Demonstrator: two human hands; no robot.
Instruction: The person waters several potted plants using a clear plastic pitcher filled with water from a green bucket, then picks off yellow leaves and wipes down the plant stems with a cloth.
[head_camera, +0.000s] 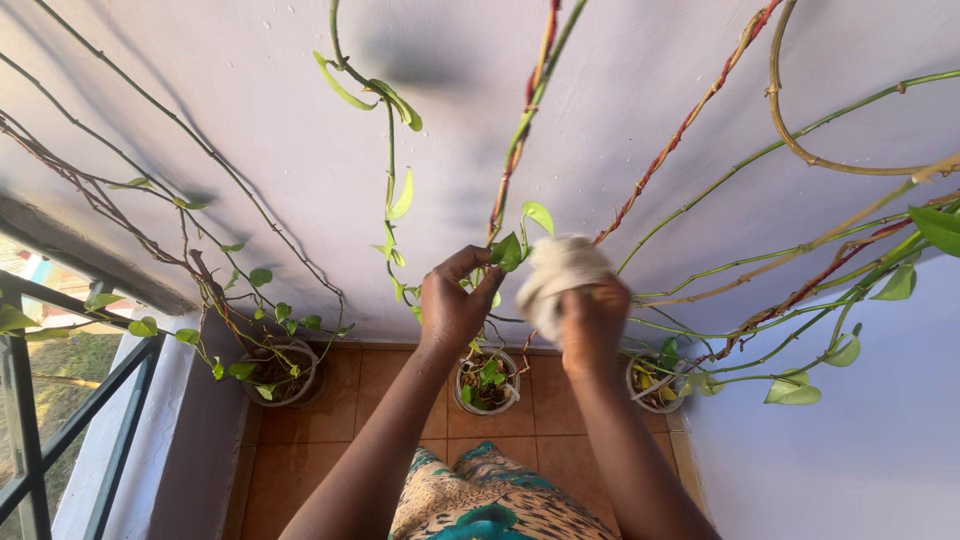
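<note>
My left hand (455, 300) pinches a small green leaf (507, 251) on a climbing vine, thumb and fingers closed around it. My right hand (592, 320) grips a crumpled whitish cloth (556, 274) and holds it just right of that leaf, close to touching it. Another green leaf (539, 215) hangs slightly above. The vine stem (520, 130) runs up the pale wall from a pot (487, 381) on the floor below my hands.
Two more pots stand on the tiled floor, one at left (280, 370) and one at right (655, 385). Long vines spread over the pale wall (620, 110). A dark metal window frame (60, 420) is at the far left. Patterned clothing (490, 500) shows at the bottom.
</note>
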